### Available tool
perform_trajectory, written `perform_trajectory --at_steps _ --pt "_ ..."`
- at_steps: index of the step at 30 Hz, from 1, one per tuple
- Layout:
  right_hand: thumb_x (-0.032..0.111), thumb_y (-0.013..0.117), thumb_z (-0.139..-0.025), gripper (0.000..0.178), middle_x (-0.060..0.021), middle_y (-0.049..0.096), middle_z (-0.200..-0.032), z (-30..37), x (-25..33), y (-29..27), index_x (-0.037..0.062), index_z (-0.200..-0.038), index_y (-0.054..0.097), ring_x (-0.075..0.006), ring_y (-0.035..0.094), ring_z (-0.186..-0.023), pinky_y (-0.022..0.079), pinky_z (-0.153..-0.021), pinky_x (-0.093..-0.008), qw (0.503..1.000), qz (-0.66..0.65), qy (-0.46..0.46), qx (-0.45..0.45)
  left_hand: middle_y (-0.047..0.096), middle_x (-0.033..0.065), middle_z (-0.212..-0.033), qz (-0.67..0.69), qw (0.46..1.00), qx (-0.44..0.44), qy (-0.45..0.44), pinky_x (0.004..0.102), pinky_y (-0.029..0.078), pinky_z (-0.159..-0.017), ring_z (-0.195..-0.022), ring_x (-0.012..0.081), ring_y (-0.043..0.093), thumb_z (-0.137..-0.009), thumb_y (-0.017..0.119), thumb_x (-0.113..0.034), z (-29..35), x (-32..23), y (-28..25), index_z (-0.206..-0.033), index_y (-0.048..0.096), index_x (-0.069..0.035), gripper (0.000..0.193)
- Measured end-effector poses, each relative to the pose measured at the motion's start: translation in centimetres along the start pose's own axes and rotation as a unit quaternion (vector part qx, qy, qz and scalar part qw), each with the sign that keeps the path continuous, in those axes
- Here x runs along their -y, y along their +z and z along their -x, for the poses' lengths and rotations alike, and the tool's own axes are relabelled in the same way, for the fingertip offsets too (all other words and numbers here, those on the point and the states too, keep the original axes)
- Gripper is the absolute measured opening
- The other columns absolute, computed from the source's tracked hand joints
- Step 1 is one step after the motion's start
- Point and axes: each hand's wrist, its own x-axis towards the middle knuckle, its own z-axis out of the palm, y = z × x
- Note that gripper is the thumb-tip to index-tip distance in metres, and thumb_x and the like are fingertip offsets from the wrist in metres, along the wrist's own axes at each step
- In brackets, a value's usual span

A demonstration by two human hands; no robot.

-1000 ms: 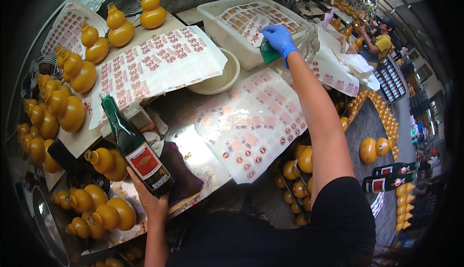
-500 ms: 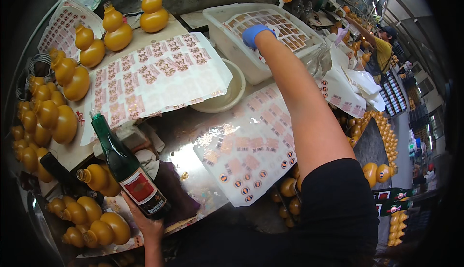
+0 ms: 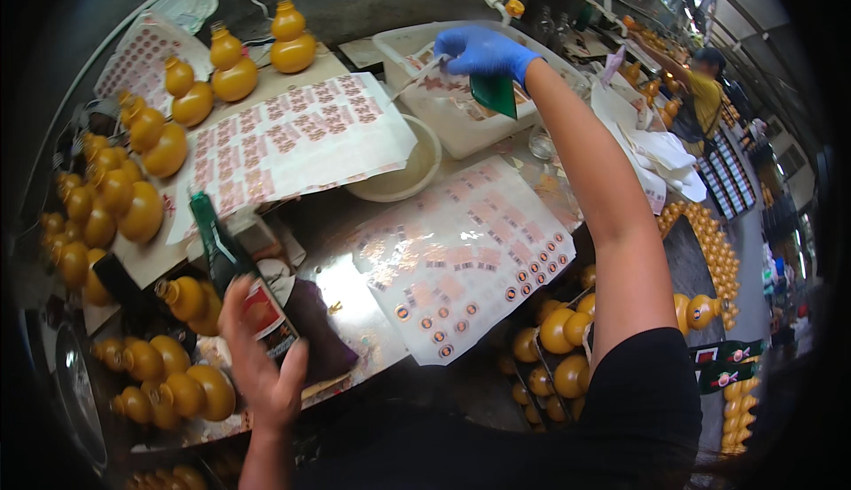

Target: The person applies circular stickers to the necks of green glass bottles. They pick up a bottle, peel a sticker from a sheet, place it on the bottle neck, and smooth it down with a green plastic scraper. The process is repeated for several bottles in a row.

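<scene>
My left hand (image 3: 266,357), bare and slightly blurred, has its fingers spread with the thumb apart, in front of a green glass bottle (image 3: 222,246) with a red label. That bottle leans at the left of the work surface beside a dark purple cloth (image 3: 321,339). My right hand (image 3: 486,51), in a blue glove, is closed above a translucent white plastic tub (image 3: 474,143). A flat dark green piece (image 3: 494,95) sticks out below its palm, and a thin pale strip (image 3: 417,76) trails from its fingertips. The fingers partly hide both.
A printed label sheet (image 3: 292,140) lies over the left board, partly above a white round basin (image 3: 425,164). Another wet label sheet (image 3: 465,255) lies on the metal table. Several yellow gourd-shaped bottles (image 3: 146,211) line the left. A person in yellow (image 3: 705,96) stands at the far right.
My right hand has risen from the label sheet in the tub, with the green piece and pale strip now showing. My left hand has opened away from the green bottle.
</scene>
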Motion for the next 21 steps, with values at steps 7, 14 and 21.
perform_trajectory --at_steps 7,14,21 --pt "0.014 0.066 -0.083 0.027 -0.0066 0.071 -0.098 3.9 9.6 2.0 0.0031 -0.107 0.068 -0.0126 0.063 -0.090 0.049 -0.087 -0.0281 0.992 -0.093 -0.075 0.032 0.044 0.0199 -0.136 0.062 0.998 0.032 0.007 0.0403 0.034 -0.105 -0.130 0.0277 0.041 -0.082 0.070 -0.026 -8.0 -3.3 5.3 -0.140 0.034 -0.004 0.072" --pt "0.014 0.067 -0.086 0.024 -0.0070 0.071 -0.094 7.8 14.6 3.2 0.0012 -0.106 0.067 -0.0117 0.064 -0.088 0.050 -0.086 -0.0272 0.986 -0.082 -0.117 0.083 0.065 0.0058 -0.094 0.205 0.967 0.073 -0.132 0.0220 0.045 -0.075 -0.083 0.0080 0.058 -0.082 0.076 -0.020 -7.6 -1.4 6.9 -0.107 0.059 0.000 0.037" --pt "0.019 0.067 -0.086 0.025 -0.0088 0.070 -0.093 8.4 14.6 4.7 0.0021 -0.104 0.069 -0.0138 0.063 -0.087 0.049 -0.085 -0.0284 0.984 -0.087 -0.115 0.103 0.064 -0.0001 -0.086 0.152 0.979 0.069 -0.116 0.0202 0.047 -0.074 -0.079 0.0069 0.058 -0.092 0.062 -0.013 -5.2 -1.0 4.9 -0.097 0.064 0.000 0.013"
